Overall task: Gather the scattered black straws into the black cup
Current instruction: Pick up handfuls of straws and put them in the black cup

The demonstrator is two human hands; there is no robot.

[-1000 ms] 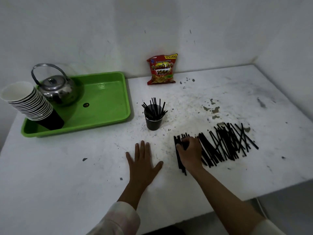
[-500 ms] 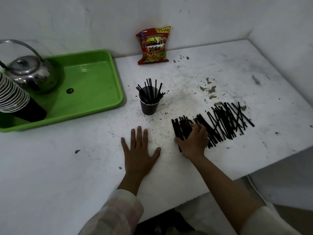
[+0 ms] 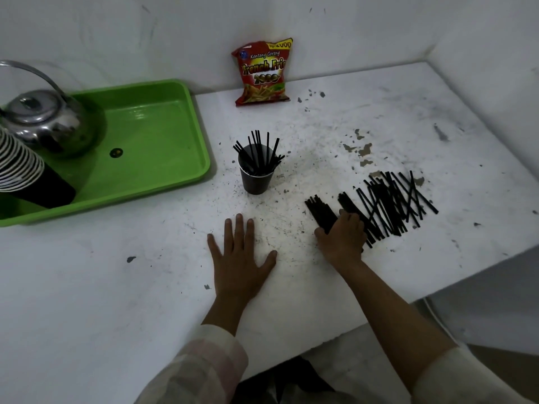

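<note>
A black cup (image 3: pixel 256 179) stands upright mid-table with several black straws sticking out of it. Right of it, many loose black straws (image 3: pixel 390 202) lie scattered on the white table. A tighter bundle of straws (image 3: pixel 319 211) lies at the left end of that spread. My right hand (image 3: pixel 342 239) is curled over the near end of this bundle, its fingers closing around it. My left hand (image 3: pixel 240 262) rests flat on the table, palm down and fingers spread, in front of the cup and holding nothing.
A green tray (image 3: pixel 163 132) at the left holds a metal kettle (image 3: pixel 43 121) and a leaning stack of paper cups (image 3: pixel 20 170). A red snack bag (image 3: pixel 264 72) leans on the back wall. The table's front edge (image 3: pixel 437 295) runs close behind my right forearm.
My right hand has shifted slightly right along the straw bundle and curled tighter over it. My left hand stays flat. The camera has tilted, shifting the scene in view.
</note>
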